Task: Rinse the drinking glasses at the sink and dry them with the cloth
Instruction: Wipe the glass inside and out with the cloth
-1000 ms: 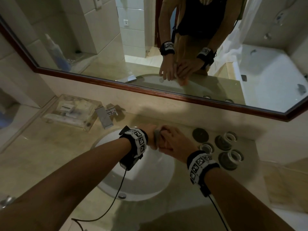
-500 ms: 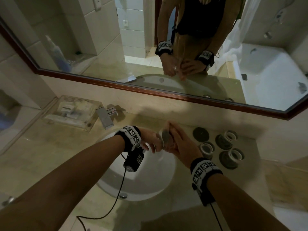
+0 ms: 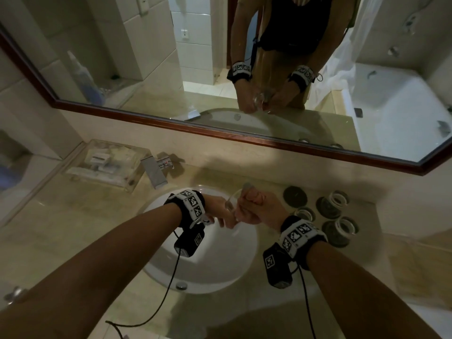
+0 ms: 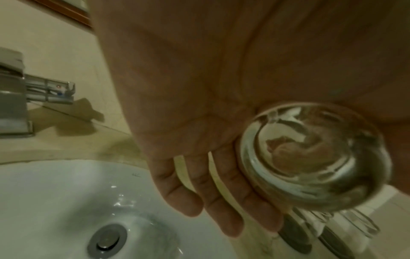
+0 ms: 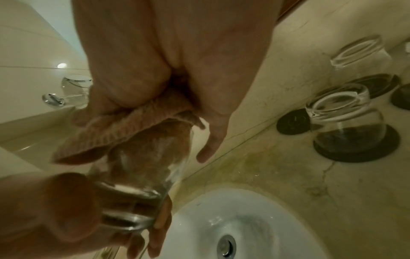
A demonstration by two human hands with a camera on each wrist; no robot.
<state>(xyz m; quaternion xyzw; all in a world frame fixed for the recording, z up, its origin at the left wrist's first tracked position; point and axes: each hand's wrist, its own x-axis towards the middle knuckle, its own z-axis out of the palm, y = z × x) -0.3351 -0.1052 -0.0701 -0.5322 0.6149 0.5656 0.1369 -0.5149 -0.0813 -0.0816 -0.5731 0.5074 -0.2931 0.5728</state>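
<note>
Now: left hand [image 3: 221,212] grips clear drinking glass [image 4: 310,156] by base over white basin [image 3: 220,260]; right hand [image 3: 259,209] pinches pink ribbed cloth [image 5: 124,129], stuffed into glass mouth.

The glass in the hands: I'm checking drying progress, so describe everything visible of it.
The glass is clear, with a thick base, held tilted over the white sink. The left hand grips its base end; the right hand pushes a pinkish ribbed cloth into its mouth.
</note>
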